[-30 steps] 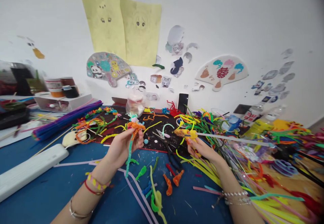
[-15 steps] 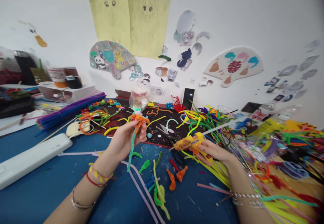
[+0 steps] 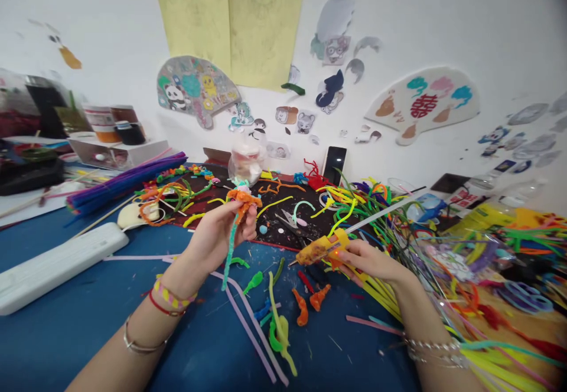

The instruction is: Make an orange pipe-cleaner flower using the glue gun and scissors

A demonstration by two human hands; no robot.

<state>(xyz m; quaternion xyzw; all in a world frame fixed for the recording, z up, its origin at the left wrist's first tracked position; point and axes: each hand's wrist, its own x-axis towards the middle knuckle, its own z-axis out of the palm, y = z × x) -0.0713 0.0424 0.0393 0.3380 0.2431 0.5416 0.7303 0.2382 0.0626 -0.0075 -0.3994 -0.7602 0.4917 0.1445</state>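
Pinched in my left hand (image 3: 221, 232) is a pipe cleaner figure (image 3: 243, 198), orange with a pale pink and mint top; a teal stem hangs down from it. My right hand (image 3: 370, 260) is wrapped round a yellow hot glue gun (image 3: 321, 248), its nozzle pointing left and a clear glue stick (image 3: 381, 209) jutting from its back. A gap lies between the nozzle and the figure. Below the gun are two orange twisted pipe cleaner pieces (image 3: 302, 307). Green and yellow pieces (image 3: 279, 327) lie nearer me on the blue table (image 3: 177, 345).
A white power strip (image 3: 62, 265) lies at left, near a purple pipe cleaner bundle (image 3: 128, 182). Pliers (image 3: 292, 224) rest on the dark mat (image 3: 270, 235). Loose pipe cleaners (image 3: 390, 226) crowd the right side. A phone (image 3: 334, 165) leans against the wall.
The glue gun has shifted slightly left and its nozzle has dipped a little. My left hand still holds the figure in nearly the same place. The camera view has tilted slightly downward.
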